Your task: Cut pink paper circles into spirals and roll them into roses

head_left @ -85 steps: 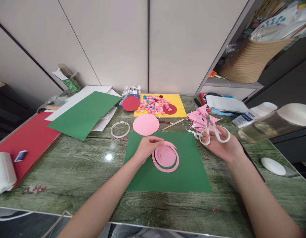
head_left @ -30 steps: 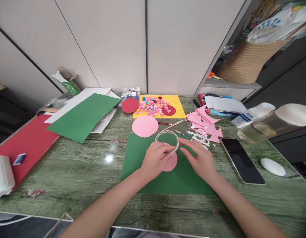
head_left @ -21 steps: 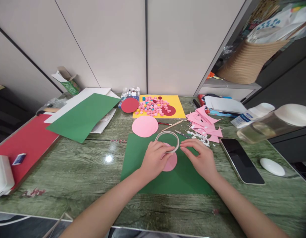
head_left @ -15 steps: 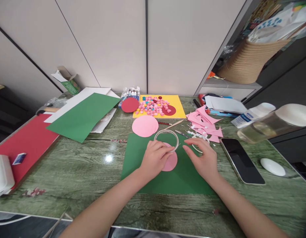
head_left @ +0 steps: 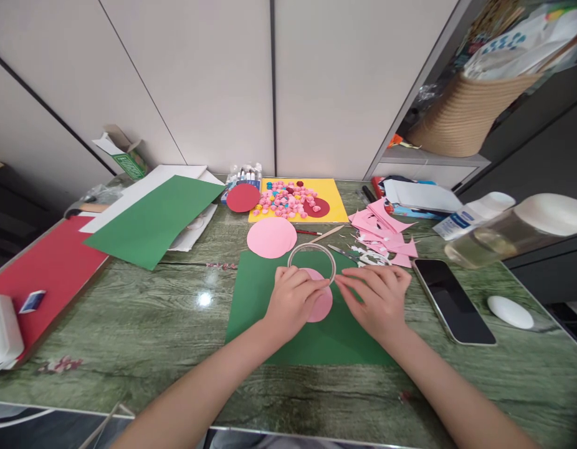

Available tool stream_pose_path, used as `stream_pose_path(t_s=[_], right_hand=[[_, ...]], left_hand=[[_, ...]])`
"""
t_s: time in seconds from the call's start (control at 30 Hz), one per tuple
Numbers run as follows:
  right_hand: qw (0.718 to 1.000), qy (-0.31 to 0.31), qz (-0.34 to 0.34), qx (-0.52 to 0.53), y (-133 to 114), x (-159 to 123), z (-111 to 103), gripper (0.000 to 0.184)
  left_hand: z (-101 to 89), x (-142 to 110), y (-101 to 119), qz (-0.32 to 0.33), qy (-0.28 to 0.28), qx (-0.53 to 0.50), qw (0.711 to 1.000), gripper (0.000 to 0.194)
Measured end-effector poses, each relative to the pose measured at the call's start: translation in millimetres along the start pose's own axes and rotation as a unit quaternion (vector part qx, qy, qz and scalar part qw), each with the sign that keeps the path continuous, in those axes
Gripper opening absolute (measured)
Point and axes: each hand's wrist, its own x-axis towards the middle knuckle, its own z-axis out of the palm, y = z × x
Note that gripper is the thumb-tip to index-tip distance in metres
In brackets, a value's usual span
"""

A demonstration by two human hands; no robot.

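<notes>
My left hand point(head_left: 293, 305) is closed on a roll of tape point(head_left: 311, 247), holding the narrow ring tilted up over a green sheet point(head_left: 349, 340). Thumb and index finger of my right hand point(head_left: 375, 302) come together at the roll's right edge, where a short loose end of tape stood out; the pinch itself is too small to see clearly. Beneath the roll, a small pink paper circle point(head_left: 323, 305) lies on the green sheet, partly covered by my left hand. Larger pink circles point(head_left: 270, 238) lie just beyond the sheet's upper left edge.
Pink paper scraps point(head_left: 382, 227) and scissors point(head_left: 343, 252) lie beyond my right hand. A phone point(head_left: 454, 302) and a white mouse point(head_left: 510, 312) are at the right. Small pink, blue and yellow pieces point(head_left: 288, 201) cover a yellow sheet point(head_left: 336, 202). Bottles point(head_left: 508, 231) stand far right.
My right hand has moved left and its fingers have closed in at the edge of the tape roll. My left hand keeps the roll in nearly the same place.
</notes>
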Motion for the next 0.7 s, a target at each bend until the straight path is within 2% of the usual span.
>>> stream_pose_path(t_s=[0.3,0.53,0.63,0.7], right_hand=[[0.989,-0.016,0.118,0.086,-7,2,-1,0.008],[0.980,-0.007,0.167,0.106,-15,2,2,0.010],[0.979,-0.010,0.180,0.100,-9,3,7,0.011],[0.973,0.000,0.212,0.091,5,3,10,0.013]], left_hand=[[-5.9,3,5,0.033,-0.014,-0.012,0.999,0.017],[-3.6,6,4,0.007,-0.023,-0.035,0.999,0.017],[-2.0,5,7,0.001,-0.024,-0.040,0.999,0.017],[-1.2,2,11,0.008,-0.022,-0.052,0.998,0.016]])
